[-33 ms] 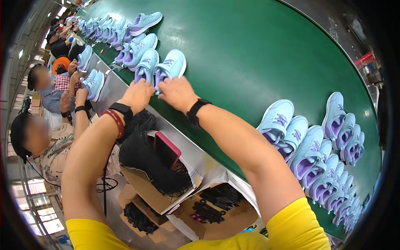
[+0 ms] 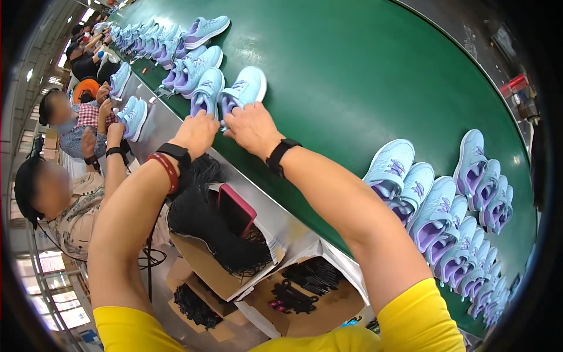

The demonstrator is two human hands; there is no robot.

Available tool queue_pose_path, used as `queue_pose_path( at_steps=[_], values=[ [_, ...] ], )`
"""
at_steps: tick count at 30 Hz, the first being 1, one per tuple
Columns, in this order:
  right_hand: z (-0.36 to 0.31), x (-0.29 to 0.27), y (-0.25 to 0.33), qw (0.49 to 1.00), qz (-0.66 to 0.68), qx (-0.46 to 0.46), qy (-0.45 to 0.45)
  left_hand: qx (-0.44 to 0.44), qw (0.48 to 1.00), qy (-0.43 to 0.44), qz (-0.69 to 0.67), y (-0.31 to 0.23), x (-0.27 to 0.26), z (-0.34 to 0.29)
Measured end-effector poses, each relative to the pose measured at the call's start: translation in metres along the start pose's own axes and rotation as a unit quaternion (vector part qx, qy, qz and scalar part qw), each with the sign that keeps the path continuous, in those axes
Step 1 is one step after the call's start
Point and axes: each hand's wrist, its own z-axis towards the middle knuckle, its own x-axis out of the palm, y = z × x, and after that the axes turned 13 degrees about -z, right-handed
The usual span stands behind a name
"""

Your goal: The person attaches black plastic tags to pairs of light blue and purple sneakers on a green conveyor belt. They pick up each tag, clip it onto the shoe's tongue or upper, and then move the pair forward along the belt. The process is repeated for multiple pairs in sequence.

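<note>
Side by side on the green table [image 2: 305, 76], toes pointing away from me, are two light-blue sneakers with lilac linings. My left hand [image 2: 197, 135] has its fingers closed at the heel of the left sneaker [image 2: 209, 87]. At the heel of the right sneaker [image 2: 249, 84], my right hand [image 2: 253, 127] grips with thumb and fingers. The right sneaker's toe angles slightly outward. My own fingers partly cover both heels.
Rows of matching sneakers [image 2: 199, 64] stand beyond my left hand, and more sneakers [image 2: 437, 205] fill the right. Below the table edge are a box of black cords [image 2: 217, 229], a pink-cased phone [image 2: 236, 210] and a box of black hooks [image 2: 293, 296]. Co-workers [image 2: 53, 182] sit left.
The right sneaker has shifted a little to the right, its toe swinging outward, with my right hand moving along. My left hand and its sneaker have barely moved.
</note>
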Motion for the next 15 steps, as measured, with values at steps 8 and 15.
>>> queue_pose_path(
  at_steps=[8, 15],
  values=[
    [0.008, -0.021, -0.012, 0.985, -0.154, 0.059, 0.047, 0.026, 0.989, -0.090, -0.116, -0.021, -0.021, 0.009],
    [-0.061, -0.036, -0.042, 0.985, 0.115, 0.091, -0.094, 0.093, 0.993, 0.078, -0.008, -0.036, -0.037, -0.001]
  ],
)
